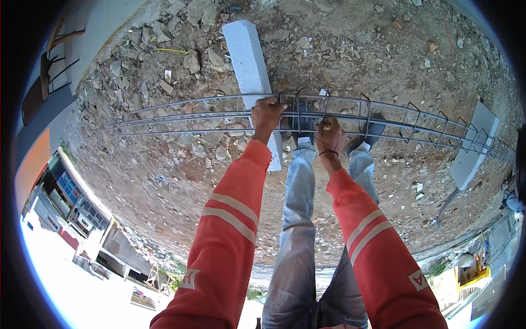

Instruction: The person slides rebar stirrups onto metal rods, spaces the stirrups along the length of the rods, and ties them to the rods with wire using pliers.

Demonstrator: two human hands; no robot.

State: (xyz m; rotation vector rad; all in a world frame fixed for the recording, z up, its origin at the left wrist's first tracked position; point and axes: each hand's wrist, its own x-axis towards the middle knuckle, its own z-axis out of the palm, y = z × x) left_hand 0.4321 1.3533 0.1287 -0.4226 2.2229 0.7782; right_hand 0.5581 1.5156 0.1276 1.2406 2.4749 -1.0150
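A long cage of steel bars (219,115) with square wire stirrups (415,122) runs across the view above rubble ground. My left hand (267,116) is closed around the bars near the leftmost stirrup, in front of a pale concrete beam (247,60). Just to the right, my right hand (330,135) has its fingers closed at the lower bars, beside another stirrup; whether it also holds something small cannot be made out. Stirrups sit along the right part of the cage, while the bars at the left carry none.
A second pale slab (475,143) lies under the cage at the right. My shoes and jeans (299,203) are below the bars. Broken stones (205,13) cover the ground. A dark chair-like frame (46,82) stands at the upper left.
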